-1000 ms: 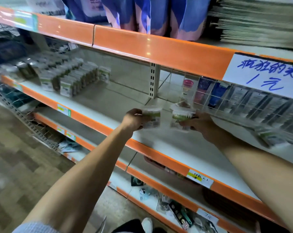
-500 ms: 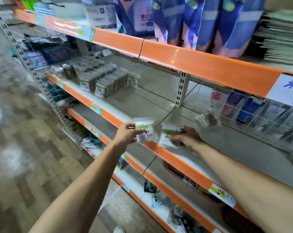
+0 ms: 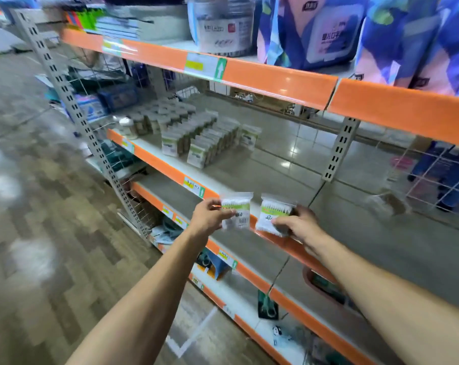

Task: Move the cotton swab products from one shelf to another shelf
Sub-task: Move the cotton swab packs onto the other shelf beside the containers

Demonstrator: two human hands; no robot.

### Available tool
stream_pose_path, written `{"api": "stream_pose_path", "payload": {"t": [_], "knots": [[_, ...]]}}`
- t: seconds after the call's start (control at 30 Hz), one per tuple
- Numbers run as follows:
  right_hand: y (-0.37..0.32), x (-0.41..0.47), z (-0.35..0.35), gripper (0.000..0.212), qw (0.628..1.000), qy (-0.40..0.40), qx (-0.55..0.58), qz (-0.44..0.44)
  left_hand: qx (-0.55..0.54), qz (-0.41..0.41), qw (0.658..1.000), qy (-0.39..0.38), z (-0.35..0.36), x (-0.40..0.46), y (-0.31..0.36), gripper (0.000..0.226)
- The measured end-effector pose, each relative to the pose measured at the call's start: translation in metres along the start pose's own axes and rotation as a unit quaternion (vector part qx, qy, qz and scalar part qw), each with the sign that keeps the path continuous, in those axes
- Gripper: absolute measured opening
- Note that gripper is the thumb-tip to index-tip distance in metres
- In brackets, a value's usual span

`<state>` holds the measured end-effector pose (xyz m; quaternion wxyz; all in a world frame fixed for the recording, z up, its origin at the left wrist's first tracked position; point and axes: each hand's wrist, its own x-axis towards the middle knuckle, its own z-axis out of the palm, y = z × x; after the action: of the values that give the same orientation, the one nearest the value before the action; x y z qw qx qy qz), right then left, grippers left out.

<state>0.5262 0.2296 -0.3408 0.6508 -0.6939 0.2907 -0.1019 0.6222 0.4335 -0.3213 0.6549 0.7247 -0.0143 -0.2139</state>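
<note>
Two cotton swab packets, held in front of the orange edge of the middle shelf point(image 3: 281, 180), one in each of the hands.

Left hand point(image 3: 210, 217): thumb and fingers pinch the left cotton swab packet point(image 3: 237, 210) by its left side; packet upright, barcode side facing the camera, green band across the upper part.

Right hand point(image 3: 298, 223): fingers curled round the right cotton swab packet point(image 3: 273, 214) from its right side; packet tilted slightly, white swab tips visible along the top, green label below them.

The two packets sit just beside each other, apart, neither touching the shelf.

Stock on the middle shelf, far left: rows of cotton swab packets point(image 3: 207, 139) standing upright in lines, with round swab jars point(image 3: 154, 119) behind them. Wide bare stretch of shelf between these rows and the hands.

Right end of the same shelf: a wire mesh divider point(image 3: 433, 175), one blurred packet point(image 3: 389, 204) just before it.

Top shelf point(image 3: 275, 77): blue and pink wet-wipe packs point(image 3: 312, 30), a clear tub point(image 3: 223, 27).

Lower shelves point(image 3: 249, 275): assorted small goods, too blurred to identify.
</note>
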Motion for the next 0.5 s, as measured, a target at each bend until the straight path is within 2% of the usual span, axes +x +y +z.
{"api": "stream_pose_path", "payload": {"t": [0.17,0.5], "knots": [[-0.014,0.0,0.039,0.032,0.999,0.027,0.046,0.004,0.013,0.01,0.999,-0.033,-0.029,0.029,0.013,0.029],[-0.042,0.042,0.069,0.034,0.999,0.041,0.009,-0.009,0.026,0.026,0.997,-0.071,-0.048,0.098,0.033,0.032]]}}
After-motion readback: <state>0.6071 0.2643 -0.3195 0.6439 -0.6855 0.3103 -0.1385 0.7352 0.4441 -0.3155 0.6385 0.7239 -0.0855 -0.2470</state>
